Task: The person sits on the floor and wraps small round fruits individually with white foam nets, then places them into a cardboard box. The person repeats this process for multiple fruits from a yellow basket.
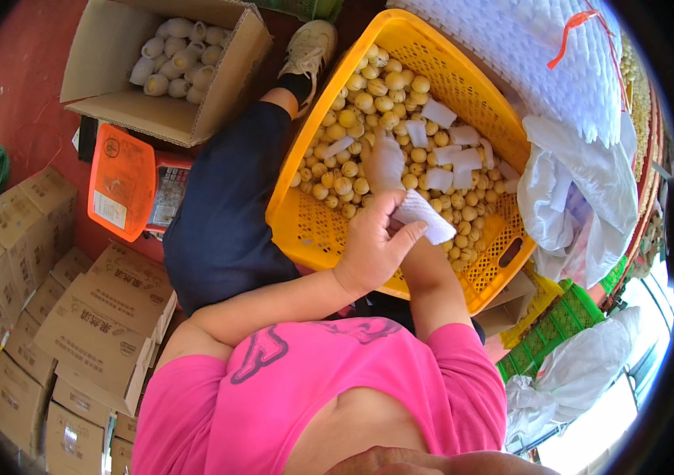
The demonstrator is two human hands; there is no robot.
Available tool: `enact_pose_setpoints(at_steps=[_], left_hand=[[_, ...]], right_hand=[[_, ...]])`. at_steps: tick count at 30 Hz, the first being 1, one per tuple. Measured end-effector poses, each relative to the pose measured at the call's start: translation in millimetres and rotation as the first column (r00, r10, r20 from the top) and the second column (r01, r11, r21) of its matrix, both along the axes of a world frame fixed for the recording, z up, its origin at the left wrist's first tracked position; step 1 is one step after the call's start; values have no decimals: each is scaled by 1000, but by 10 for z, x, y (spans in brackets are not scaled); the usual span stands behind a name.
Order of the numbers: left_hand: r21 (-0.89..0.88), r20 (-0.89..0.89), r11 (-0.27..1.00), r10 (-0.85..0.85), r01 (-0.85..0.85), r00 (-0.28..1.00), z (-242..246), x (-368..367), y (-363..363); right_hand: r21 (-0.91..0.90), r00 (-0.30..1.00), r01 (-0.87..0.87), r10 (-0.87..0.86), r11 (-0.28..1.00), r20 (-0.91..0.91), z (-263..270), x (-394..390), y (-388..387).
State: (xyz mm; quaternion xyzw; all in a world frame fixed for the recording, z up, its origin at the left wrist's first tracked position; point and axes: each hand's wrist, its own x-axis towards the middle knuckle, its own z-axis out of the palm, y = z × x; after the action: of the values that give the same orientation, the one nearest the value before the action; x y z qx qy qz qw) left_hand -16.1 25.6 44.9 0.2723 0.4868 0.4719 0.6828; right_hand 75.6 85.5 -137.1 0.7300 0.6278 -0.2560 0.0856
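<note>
In front of me stands a yellow plastic crate with many small yellow, purple-striped fruits, which look like pepino melons. My left hand grips a white foam net sleeve between thumb and fingers, above the crate's near side. Beneath it, my right forearm crosses into the crate. My right hand reaches down among the fruits, with something whitish, perhaps a foam net, around it; its fingertips are partly hidden, so its grip is unclear. Several loose foam sleeves lie on the fruits to its right.
An open cardboard box at upper left contains netted fruits. Below it is a scale with an orange tray. Printed cartons are stacked at left. Bundled foam nets, a white plastic bag and a green crate stand right.
</note>
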Motion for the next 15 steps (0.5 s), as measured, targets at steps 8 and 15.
enact_pose_setpoints(at_steps=[8, 15], left_hand=[[-289, 248, 957, 114, -39, 962, -177, -71, 100], [-384, 537, 910, 82, 157, 839, -429, -56, 107]], right_hand=[[-25, 971, 83, -87, 996, -222, -127, -116, 105], [-645, -713, 8, -448, 765, -540, 870, 380, -767]])
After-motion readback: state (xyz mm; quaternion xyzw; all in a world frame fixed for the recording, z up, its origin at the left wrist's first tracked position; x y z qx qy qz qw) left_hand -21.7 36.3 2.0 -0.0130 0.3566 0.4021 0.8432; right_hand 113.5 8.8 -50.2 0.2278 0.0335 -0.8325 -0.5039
